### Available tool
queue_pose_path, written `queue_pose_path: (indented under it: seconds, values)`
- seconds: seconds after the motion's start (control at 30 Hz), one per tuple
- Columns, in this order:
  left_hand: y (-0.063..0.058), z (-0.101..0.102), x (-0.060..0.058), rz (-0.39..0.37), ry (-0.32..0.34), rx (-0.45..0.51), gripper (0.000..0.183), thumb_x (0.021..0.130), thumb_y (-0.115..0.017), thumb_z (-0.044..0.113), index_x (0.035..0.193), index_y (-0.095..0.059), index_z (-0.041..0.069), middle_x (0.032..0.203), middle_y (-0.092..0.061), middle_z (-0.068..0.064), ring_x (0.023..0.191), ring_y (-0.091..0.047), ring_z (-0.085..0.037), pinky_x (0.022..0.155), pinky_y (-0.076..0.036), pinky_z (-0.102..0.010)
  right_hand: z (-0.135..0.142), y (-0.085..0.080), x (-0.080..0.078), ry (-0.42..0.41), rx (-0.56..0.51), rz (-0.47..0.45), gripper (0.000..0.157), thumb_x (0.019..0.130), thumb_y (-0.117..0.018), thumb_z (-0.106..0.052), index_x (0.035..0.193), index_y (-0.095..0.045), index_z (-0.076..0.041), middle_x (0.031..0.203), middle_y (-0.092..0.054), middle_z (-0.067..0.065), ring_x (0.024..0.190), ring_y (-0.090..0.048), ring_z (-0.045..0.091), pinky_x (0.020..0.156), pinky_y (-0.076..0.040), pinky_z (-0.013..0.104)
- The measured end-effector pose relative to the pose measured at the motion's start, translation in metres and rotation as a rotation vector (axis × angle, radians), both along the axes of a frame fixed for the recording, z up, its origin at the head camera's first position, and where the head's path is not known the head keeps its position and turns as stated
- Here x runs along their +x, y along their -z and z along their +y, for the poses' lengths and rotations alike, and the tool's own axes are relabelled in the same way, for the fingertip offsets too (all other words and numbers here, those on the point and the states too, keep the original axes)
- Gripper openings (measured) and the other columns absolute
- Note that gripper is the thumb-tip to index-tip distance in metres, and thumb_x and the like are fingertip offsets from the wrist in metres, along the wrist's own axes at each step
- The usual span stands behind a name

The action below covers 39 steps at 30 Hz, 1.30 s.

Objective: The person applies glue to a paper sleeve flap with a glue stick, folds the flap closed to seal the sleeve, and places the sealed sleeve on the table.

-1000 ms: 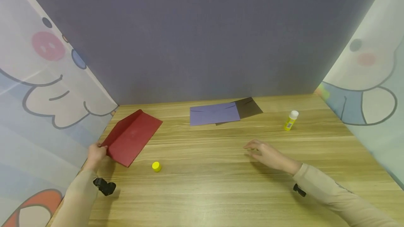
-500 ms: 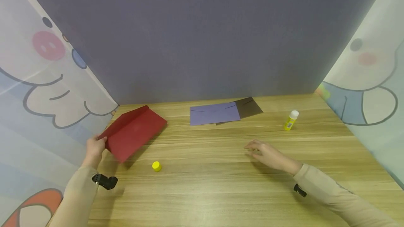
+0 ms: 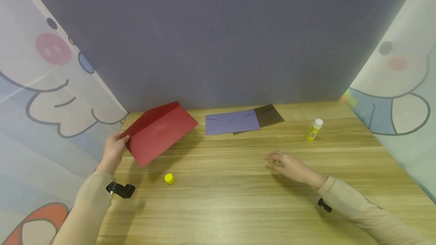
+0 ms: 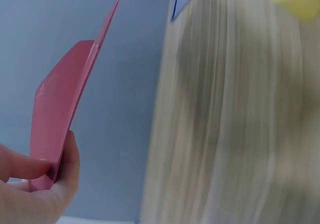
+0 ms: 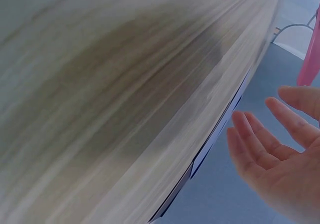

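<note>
My left hand (image 3: 114, 150) pinches a red envelope (image 3: 161, 131) by its near left corner, thumb on one face and fingers behind. The envelope is raised over the table with its flap folded up, and its shadow falls on the wood below. In the left wrist view the envelope (image 4: 62, 104) appears nearly edge-on between thumb and fingers. My right hand (image 3: 291, 167) hovers over the table right of the middle, fingers loosely bent and holding nothing. The right wrist view shows that hand (image 5: 280, 154) with its palm free.
A purple envelope (image 3: 231, 122) overlaps a dark brown envelope (image 3: 269, 116) at the back of the wooden table (image 3: 218, 207). A capped glue stick (image 3: 315, 129) stands at the right. Near the left arm sits a yellow cap (image 3: 169, 179). A grey panel (image 3: 218, 41) rises behind.
My left hand has lifted the red envelope off the table and carried it to the right and toward the back. The right hand has hardly moved.
</note>
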State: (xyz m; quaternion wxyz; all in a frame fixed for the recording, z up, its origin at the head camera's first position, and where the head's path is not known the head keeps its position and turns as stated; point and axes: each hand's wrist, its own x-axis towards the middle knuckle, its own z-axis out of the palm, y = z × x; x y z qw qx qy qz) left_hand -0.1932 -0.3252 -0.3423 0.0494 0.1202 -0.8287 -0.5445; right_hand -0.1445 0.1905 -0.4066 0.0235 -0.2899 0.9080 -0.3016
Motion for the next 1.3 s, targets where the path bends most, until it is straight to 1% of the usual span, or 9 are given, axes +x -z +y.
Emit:
queue_pose_path:
  seconds: [0.1,0.17,0.27,0.47,0.77,1.07,1.2,1.27,1.3]
  values:
    - [-0.003,0.013,0.0,-0.008,0.079,-0.044,0.038,0.095,-0.033,0.009,0.122,-0.034,-0.018,0.1,-0.052,-0.011,0.07,-0.049,0.008,0.066,-0.045,-0.011,0.0,-0.001,0.0,0.018,-0.006,-0.016,0.027,0.085,-0.056,-0.007,0.11,-0.057,0.003,0.109,-0.056,0.015,0.091,-0.057,0.027,0.073,-0.05,0.034]
    - [-0.005,0.023,0.0,-0.019,0.116,-0.053,0.04,0.096,-0.031,0.01,0.124,-0.032,-0.018,0.112,-0.046,-0.023,0.072,-0.048,0.009,0.069,-0.045,-0.012,0.0,-0.001,0.0,0.023,-0.009,-0.018,0.027,0.085,-0.056,-0.007,0.11,-0.057,0.003,0.109,-0.056,0.016,0.091,-0.056,0.028,0.072,-0.051,0.034]
    - [-0.006,0.039,0.0,-0.026,0.145,-0.045,0.04,0.096,-0.031,0.01,0.124,-0.032,-0.019,0.117,-0.042,-0.029,0.072,-0.048,0.008,0.07,-0.045,-0.013,0.0,-0.002,0.0,0.028,-0.012,-0.028,0.028,0.085,-0.057,-0.007,0.111,-0.057,0.002,0.11,-0.056,0.016,0.092,-0.056,0.028,0.072,-0.051,0.033]
    - [-0.007,0.07,0.0,-0.033,0.185,-0.038,0.036,0.095,-0.033,0.007,0.122,-0.035,-0.017,0.114,-0.046,-0.03,0.071,-0.05,0.002,0.068,-0.046,-0.015,0.002,-0.002,-0.001,0.039,-0.023,-0.063,0.028,0.086,-0.055,-0.009,0.112,-0.056,0.002,0.113,-0.055,0.016,0.095,-0.055,0.029,0.076,-0.049,0.038]
    - [0.0,0.111,-0.004,-0.068,0.224,-0.012,0.029,0.094,-0.037,0.004,0.116,-0.042,-0.013,0.104,-0.053,-0.025,0.069,-0.052,-0.004,0.065,-0.046,-0.018,0.006,-0.005,-0.001,0.053,-0.029,-0.037,0.029,0.086,-0.055,-0.008,0.112,-0.055,0.004,0.113,-0.054,0.019,0.094,-0.055,0.03,0.076,-0.049,0.04]
    - [0.017,0.154,-0.006,-0.058,0.268,0.019,0.019,0.092,-0.041,0.001,0.104,-0.05,-0.011,0.086,-0.059,-0.015,0.065,-0.052,-0.008,0.061,-0.043,-0.019,0.012,-0.005,-0.001,0.051,-0.059,-0.01,0.026,0.084,-0.057,-0.002,0.11,-0.058,0.003,0.11,-0.057,0.018,0.093,-0.056,0.031,0.077,-0.048,0.042]
    - [0.026,0.175,-0.006,-0.046,0.277,0.018,0.017,0.09,-0.043,-0.002,0.1,-0.051,-0.013,0.083,-0.058,-0.017,0.066,-0.054,-0.013,0.06,-0.045,-0.022,0.014,-0.006,0.0,0.06,-0.059,0.009,0.026,0.083,-0.057,-0.002,0.109,-0.058,0.003,0.108,-0.058,0.017,0.091,-0.056,0.03,0.076,-0.049,0.042]
    - [0.035,0.184,-0.009,-0.038,0.279,0.019,0.015,0.089,-0.044,-0.002,0.099,-0.052,-0.011,0.084,-0.058,-0.019,0.068,-0.054,-0.016,0.062,-0.046,-0.026,0.014,-0.006,0.0,0.063,-0.058,0.017,0.026,0.083,-0.057,-0.002,0.109,-0.058,0.003,0.108,-0.058,0.016,0.091,-0.056,0.03,0.076,-0.049,0.043]
    - [0.038,0.187,-0.01,-0.022,0.296,0.027,0.015,0.089,-0.044,-0.002,0.098,-0.052,-0.01,0.084,-0.059,-0.018,0.069,-0.055,-0.017,0.063,-0.046,-0.027,0.015,-0.006,0.0,0.062,-0.058,0.019,0.026,0.083,-0.057,-0.001,0.109,-0.058,0.003,0.107,-0.058,0.016,0.091,-0.056,0.031,0.076,-0.048,0.043]
